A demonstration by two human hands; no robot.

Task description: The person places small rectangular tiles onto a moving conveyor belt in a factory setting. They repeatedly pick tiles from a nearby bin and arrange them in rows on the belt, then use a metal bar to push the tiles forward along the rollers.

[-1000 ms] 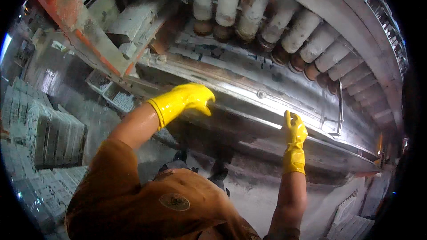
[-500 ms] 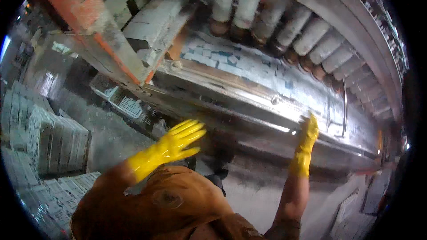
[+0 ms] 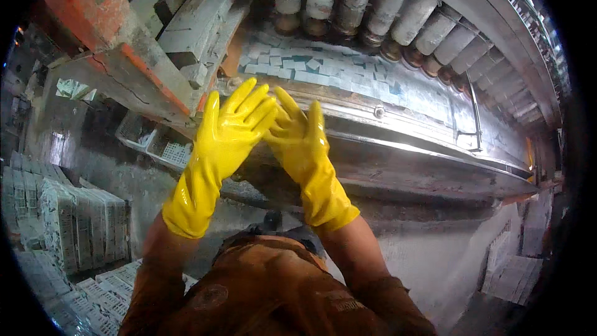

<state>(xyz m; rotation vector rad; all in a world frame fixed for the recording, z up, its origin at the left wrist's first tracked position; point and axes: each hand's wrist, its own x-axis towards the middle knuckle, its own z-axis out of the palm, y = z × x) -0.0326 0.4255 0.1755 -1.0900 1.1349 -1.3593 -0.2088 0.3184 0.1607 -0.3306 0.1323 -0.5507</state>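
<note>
Wet yellow rubber gloves cover both my hands. My left hand is raised before the machine's front edge, its fingers stretched out and spread. Close beside it is my right hand, also open with fingers apart; the two overlap at the fingers, and whether they touch I cannot tell. Neither holds anything. Just beyond them, many small pale square tiles lie loosely on the wet machine bed. Above the bed stands a row of grey cylinders.
An orange-and-grey metal frame rises at the left. White plastic baskets sit below it. Stacked white crates fill the lower left. A metal rail runs along the bed's front, with an upright rod at the right.
My right hand has moved left from the rail to beside my left hand. My left hand has risen toward the bed. The view has shifted slightly.
</note>
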